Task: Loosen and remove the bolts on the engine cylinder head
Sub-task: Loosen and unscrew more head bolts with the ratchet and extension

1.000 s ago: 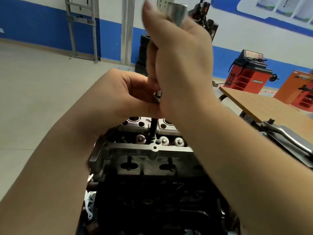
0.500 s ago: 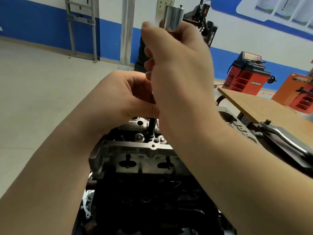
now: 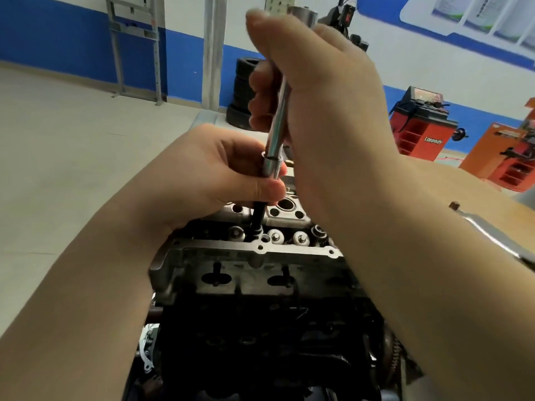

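Note:
The grey cylinder head [image 3: 254, 253] sits on a dark engine block below my hands. A long chrome socket extension [image 3: 278, 120] stands nearly upright over it. My right hand [image 3: 312, 91] grips the upper part of the extension, and its wide top end shows above my fingers. My left hand [image 3: 220, 172] pinches the lower socket end of the tool, just above a long black bolt [image 3: 258, 217]. The bolt's shank sticks well out of its hole in the head. Round valve tops [image 3: 301, 237] line up to the right of the bolt.
A wooden table [image 3: 518, 215] stands at the right with a chrome wrench handle [image 3: 492, 235] lying on it. Red and orange workshop machines [image 3: 419, 125] stand by the blue-and-white wall. A stack of tyres [image 3: 240, 94] and a metal post lie behind the engine. Pale floor spreads at the left.
Both hands have lifted the tool, and more of the chrome shaft now shows between them. The black bolt stands further out of the head.

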`<state>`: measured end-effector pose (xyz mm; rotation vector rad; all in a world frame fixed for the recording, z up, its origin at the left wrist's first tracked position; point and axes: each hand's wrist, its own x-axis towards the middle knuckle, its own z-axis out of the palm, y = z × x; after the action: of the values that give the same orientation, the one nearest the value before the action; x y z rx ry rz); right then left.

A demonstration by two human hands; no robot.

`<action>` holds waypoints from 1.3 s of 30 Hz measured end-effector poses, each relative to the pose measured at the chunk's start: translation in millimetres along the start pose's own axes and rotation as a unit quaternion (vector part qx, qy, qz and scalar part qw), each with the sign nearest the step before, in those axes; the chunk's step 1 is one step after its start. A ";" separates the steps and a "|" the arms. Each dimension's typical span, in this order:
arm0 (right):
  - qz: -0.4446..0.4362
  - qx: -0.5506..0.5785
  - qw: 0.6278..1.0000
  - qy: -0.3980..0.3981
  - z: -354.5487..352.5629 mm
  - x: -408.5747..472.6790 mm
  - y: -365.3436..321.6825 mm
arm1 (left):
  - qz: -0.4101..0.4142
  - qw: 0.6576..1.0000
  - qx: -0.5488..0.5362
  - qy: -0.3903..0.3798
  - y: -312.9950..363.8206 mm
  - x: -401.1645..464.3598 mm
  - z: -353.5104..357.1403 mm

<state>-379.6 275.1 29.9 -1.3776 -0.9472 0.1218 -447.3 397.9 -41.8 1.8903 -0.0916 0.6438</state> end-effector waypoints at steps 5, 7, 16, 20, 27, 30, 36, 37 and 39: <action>-0.022 0.082 0.996 -0.026 8.7 0.9 -0.3 | 0.021 0.999 0.036 -0.004 6.2 -4.0 4.3; 0.043 0.131 0.977 -0.160 -1.1 12.9 -5.9 | -0.005 0.999 -0.027 -0.025 -1.3 -4.8 -0.3; 0.016 0.067 0.996 0.060 -0.5 -7.4 8.6 | 0.014 1.000 -0.024 0.000 -2.3 -0.4 -1.6; -0.030 0.043 0.995 0.081 14.7 -14.1 11.6 | 0.045 0.999 0.007 0.012 4.4 -1.4 2.1; 0.095 0.160 0.953 -0.237 -12.0 17.4 -2.2 | -0.026 0.997 -0.055 -0.041 -8.5 -7.2 -7.8; 0.087 0.116 0.985 -0.096 -11.5 9.4 1.5 | -0.015 0.999 -0.035 -0.011 -6.1 -4.8 -3.7; -0.009 0.032 0.997 0.071 17.6 -14.2 7.3 | 0.024 0.995 0.069 0.061 2.4 -4.8 4.4; -0.013 0.047 0.998 0.051 18.3 -9.9 6.8 | 0.022 0.996 0.070 0.058 2.6 -5.5 5.0; 0.022 0.104 0.993 -0.057 10.5 5.7 4.7 | 0.000 0.999 0.037 0.029 -0.2 -6.3 2.6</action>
<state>-380.5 287.7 27.6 -1.2087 -0.9696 0.3268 -451.5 394.2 -45.7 1.9418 -0.0301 0.7100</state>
